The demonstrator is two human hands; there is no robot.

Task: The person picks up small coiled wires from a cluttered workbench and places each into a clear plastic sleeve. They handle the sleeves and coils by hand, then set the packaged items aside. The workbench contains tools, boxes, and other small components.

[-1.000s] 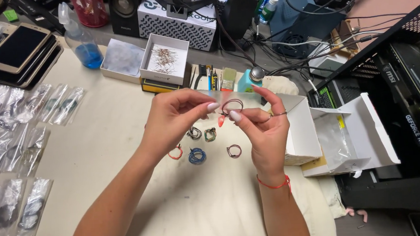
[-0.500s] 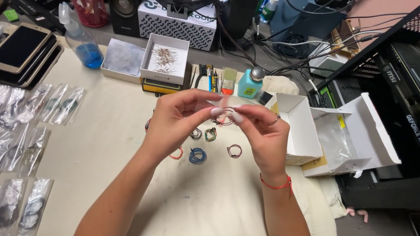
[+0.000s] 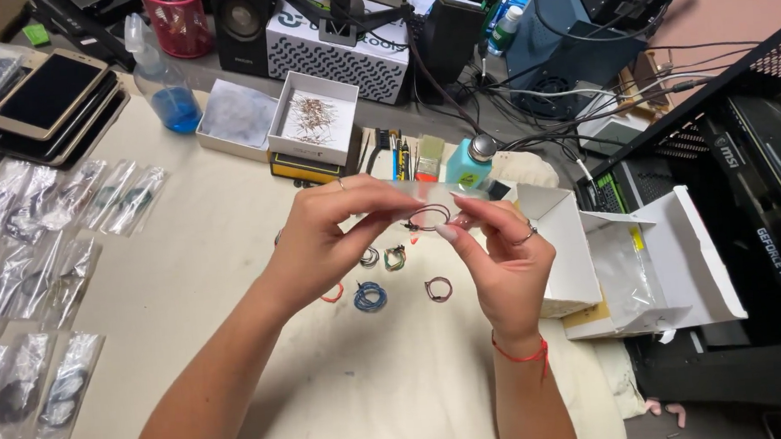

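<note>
Fingers (image 3: 381, 213) of the left hand (image 3: 332, 243) and right hand (image 3: 503, 255) pinch a small clear bag (image 3: 426, 196) with a dark wire coil (image 3: 429, 216) between them, mid-frame, above more coils (image 3: 371, 296) on the cloth-covered worktop (image 3: 227, 260).

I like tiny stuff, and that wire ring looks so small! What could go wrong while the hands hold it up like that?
The small wire coil is pinched only by fingertips of the left hand and right hand, above the table, so it might slip and drop. If it lands among the other coils on the cloth, it could get mixed up with them. The thin loop might also spring open or bend.
</note>
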